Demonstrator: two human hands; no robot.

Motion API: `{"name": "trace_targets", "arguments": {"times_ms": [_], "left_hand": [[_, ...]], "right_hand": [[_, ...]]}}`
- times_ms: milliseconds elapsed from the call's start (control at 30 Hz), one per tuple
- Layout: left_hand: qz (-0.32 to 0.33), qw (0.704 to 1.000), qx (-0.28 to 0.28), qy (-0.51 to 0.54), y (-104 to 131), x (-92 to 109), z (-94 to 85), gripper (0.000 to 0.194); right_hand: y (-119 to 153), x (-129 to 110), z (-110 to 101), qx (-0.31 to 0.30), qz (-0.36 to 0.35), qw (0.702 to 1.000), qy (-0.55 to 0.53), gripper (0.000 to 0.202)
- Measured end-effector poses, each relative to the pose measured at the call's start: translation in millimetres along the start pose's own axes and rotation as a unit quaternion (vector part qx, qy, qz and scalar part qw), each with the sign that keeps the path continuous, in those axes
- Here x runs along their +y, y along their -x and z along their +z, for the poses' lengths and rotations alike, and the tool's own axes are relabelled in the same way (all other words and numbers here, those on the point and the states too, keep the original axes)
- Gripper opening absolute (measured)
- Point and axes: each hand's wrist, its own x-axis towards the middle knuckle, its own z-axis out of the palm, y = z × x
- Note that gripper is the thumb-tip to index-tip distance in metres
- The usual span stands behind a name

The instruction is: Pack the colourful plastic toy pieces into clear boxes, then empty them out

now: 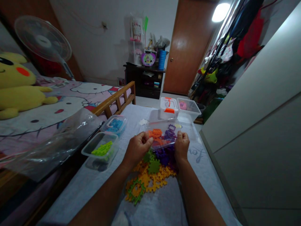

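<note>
Between my two hands is a clear, flat plastic lid [162, 125], held by its near corners and slightly raised. My left hand [138, 147] pinches the left side with thumb and fingers. On the right side, the fingers of my right hand [182, 143] are closed on the edge. Orange pieces [156, 133] and purple gear pieces [170, 133] show through the plastic; I cannot tell whether a container is under them. Below, on the cloth, lies a pile of yellow-orange toy gears [150, 182], with green gears [154, 166] on top and more purple ones beside my right hand.
At left stand an open clear tub [87, 151] with lime-green pieces and a lidded tub [123, 119] with blue pieces. Farther back are a white box [168, 105] with orange clips and a clear bin [193, 110]. A wooden bed rail [115, 99] borders the left.
</note>
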Motion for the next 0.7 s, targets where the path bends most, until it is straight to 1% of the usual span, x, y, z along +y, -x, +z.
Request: {"name": "trace_targets", "arguments": {"times_ms": [100,167,233,300,400,500,600,700], "left_hand": [[-0.012,0.997,0.005,0.070,-7.4,-6.0,0.7,0.027],[-0.020,0.993,0.020,0.118,-15.0,-9.9,0.4,0.027],[-0.023,0.986,0.047,0.156,-23.8,-13.1,-0.1,0.028],[-0.026,0.979,0.081,0.185,-33.5,-16.2,-0.3,0.027],[-0.031,0.963,0.139,0.230,-50.4,-22.6,1.1,0.025],[-0.052,0.939,0.205,0.271,-71.7,-30.8,6.5,0.024],[-0.104,0.910,0.260,0.306,-97.8,-36.6,17.7,0.022],[-0.176,0.874,0.293,0.346,-127.2,-39.0,33.4,0.023]], "right_hand": [[-3.6,-10.0,-4.8,-0.050,0.017,0.997,-0.049,0.037],[-6.4,-17.3,-7.1,-0.091,0.036,0.991,-0.089,0.034],[-9.6,-22.8,-8.1,-0.119,0.051,0.985,-0.118,0.032],[-13.4,-24.9,-8.8,-0.128,0.063,0.980,-0.138,0.031],[-20.1,-21.4,-11.9,-0.112,0.074,0.980,-0.148,0.030],[-26.8,-11.5,-18.1,-0.077,0.058,0.990,-0.107,0.025],[-32.3,2.4,-24.2,-0.053,0.040,0.996,-0.055,0.023],[-36.1,17.1,-27.7,-0.042,0.035,0.998,-0.018,0.023]]}}
